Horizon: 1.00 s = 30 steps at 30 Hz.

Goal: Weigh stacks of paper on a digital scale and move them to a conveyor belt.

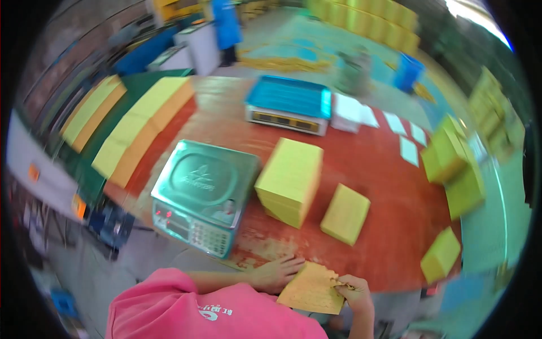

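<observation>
"Where was the rough yellow-orange paper-like sheet [310,288]?"
"At the near edge of the red-topped table [395,237]. The right hand [355,291] pinched its crumpled right side; the left hand [274,274] lay open, fingers extended, by its left edge."
"And beyond?"
"A low yellow rectangular block [345,214], a taller yellow block [291,178], then a silver-topped scale [203,181] toward the table's near-left edge."

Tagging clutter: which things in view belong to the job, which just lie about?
Likely job: yellow sheet, pinched by right hand, left hand at its edge; tall yellow stack; perhaps silver scale.
Seemingly lying about: blue-topped scale, white papers, blue bin.
</observation>
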Available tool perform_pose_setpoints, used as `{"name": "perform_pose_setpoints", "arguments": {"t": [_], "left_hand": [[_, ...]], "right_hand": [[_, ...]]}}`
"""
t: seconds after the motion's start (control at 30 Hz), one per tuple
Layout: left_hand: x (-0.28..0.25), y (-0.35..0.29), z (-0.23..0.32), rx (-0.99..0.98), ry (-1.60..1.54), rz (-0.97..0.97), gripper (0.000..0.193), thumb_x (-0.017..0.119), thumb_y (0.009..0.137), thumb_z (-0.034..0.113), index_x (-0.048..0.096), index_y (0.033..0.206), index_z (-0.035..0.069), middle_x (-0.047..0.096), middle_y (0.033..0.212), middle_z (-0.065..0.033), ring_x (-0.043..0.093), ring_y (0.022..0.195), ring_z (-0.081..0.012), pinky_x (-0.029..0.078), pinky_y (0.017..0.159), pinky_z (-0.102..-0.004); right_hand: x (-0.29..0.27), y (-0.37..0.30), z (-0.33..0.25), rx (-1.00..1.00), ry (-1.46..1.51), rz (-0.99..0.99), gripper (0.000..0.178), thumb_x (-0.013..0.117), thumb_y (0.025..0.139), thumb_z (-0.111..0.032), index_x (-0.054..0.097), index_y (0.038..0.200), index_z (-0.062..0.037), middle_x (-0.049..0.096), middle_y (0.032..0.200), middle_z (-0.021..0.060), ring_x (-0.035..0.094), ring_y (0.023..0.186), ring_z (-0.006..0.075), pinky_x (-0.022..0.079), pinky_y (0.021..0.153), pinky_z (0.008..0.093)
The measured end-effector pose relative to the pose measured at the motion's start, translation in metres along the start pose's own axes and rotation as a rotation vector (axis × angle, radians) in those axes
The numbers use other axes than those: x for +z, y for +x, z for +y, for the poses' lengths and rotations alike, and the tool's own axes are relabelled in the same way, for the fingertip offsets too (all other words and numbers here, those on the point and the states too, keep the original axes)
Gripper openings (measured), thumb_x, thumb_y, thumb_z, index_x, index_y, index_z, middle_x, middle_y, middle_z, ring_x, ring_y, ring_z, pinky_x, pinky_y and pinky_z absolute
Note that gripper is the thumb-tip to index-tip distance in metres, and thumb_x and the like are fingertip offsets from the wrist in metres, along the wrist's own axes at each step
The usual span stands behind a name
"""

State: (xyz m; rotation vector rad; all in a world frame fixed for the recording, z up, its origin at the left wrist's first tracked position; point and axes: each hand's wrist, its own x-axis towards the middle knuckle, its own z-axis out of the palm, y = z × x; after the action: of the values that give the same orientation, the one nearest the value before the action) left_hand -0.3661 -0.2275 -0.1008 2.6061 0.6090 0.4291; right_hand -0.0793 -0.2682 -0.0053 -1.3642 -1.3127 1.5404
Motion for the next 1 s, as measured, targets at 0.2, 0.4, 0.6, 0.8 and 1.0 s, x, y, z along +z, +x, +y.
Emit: {"name": "perform_pose_setpoints", "arguments": {"t": [0.2,0.4,0.6,0.8,1.0], "left_hand": [[-0.023,-0.056,0.012,-0.334,0.086,0.046,0.069,0.062,0.087,0.032,0.038,0.144,0.003,0.03,0.155,-0.0186,0.027,0.145,-0.0334,0.025,0.117,-0.0506],[-0.015,-0.055,0.017,-0.221,0.196,0.062,0.07,0.065,0.083,0.026,0.04,0.143,0.002,0.038,0.15,-0.018,0.035,0.142,-0.031,0.03,0.115,-0.0491],[-0.018,-0.065,0.001,-0.236,0.078,0.106,0.068,0.064,0.083,0.022,0.04,0.143,0.001,0.036,0.151,-0.0188,0.033,0.142,-0.0334,0.028,0.116,-0.0496],[-0.012,-0.074,-0.003,-0.265,0.034,0.069,0.079,0.073,0.075,0.024,0.04,0.143,0.002,0.033,0.153,-0.0194,0.031,0.143,-0.0369,0.027,0.117,-0.0516],[-0.025,-0.047,-0.002,-0.34,0.066,0.126,0.073,0.077,0.072,0.026,0.051,0.136,0.002,0.042,0.148,-0.0192,0.039,0.138,-0.0379,0.031,0.112,-0.0545]], "right_hand": [[0.058,0.145,-0.165,-0.17,-0.397,-1.143,0.028,0.059,0.08,0.002,0.069,0.106,-0.0033,0.069,0.099,0.01,0.065,0.087,0.0192,0.052,0.078,0.0313],[-0.032,0.467,-0.317,-0.664,0.267,0.09,0.046,0.056,0.098,-0.032,0.055,0.117,0.0091,0.063,0.108,0.0233,0.067,0.077,0.0303,0.059,0.063,0.0363],[0.052,0.377,-0.274,-0.43,0.063,0.034,0.066,0.062,0.095,-0.028,0.034,0.146,0.0033,0.052,0.132,0.021,0.07,0.081,0.0266,0.056,0.06,0.0306],[0.033,0.232,-0.15,-0.391,0.036,0.094,0.035,0.054,0.098,-0.012,0.054,0.129,0.0027,0.065,0.115,0.0128,0.068,0.086,0.018,0.054,0.073,0.0284],[0.031,0.055,-0.028,-0.022,0.273,0.08,0.023,0.052,0.097,-0.007,0.062,0.115,0.0026,0.069,0.1,0.0087,0.067,0.084,0.015,0.053,0.075,0.0278]]}}
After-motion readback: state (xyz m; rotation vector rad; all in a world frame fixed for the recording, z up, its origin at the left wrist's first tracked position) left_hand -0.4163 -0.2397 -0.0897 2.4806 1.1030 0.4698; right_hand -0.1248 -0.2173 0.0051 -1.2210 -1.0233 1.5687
